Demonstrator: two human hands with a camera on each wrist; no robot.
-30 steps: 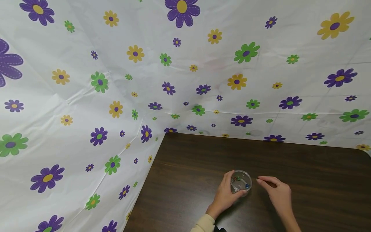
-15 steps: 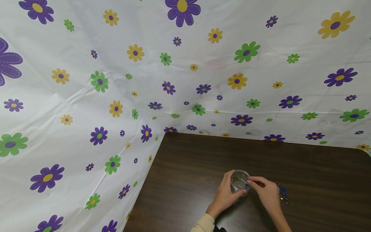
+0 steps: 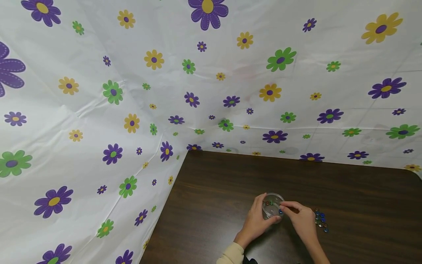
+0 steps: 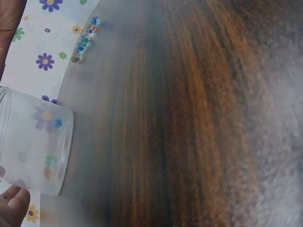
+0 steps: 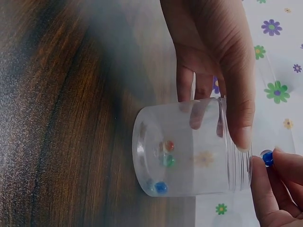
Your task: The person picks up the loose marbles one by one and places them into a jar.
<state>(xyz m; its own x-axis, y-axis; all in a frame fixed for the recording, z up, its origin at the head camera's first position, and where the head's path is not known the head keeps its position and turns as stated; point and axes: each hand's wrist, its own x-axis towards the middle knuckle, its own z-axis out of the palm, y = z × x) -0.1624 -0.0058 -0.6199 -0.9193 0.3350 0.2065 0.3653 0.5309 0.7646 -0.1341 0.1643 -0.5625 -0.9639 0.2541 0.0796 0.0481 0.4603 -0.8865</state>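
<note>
A clear jar (image 3: pixel 272 208) is gripped around its side by the left hand (image 3: pixel 255 222). Inside the jar (image 5: pixel 189 149), the right wrist view shows a red-orange marble (image 5: pixel 169 145), a green marble (image 5: pixel 169 161) and a blue marble (image 5: pixel 161 187) at the bottom. At the jar's mouth, the right hand (image 5: pixel 279 189) pinches another blue marble (image 5: pixel 268 158) between thumb and fingertip. From the head view, the right hand (image 3: pixel 302 221) is at the jar's right rim.
Several glass marbles (image 3: pixel 320 220) lie grouped on the dark wooden table (image 3: pixel 211 205), to the right of the right hand. A flower-patterned sheet (image 3: pixel 197 84) hangs behind the table and along its left side.
Over the last second my right hand has moved left to the jar's rim, uncovering the marbles on the table. My left hand and the jar have stayed in place.
</note>
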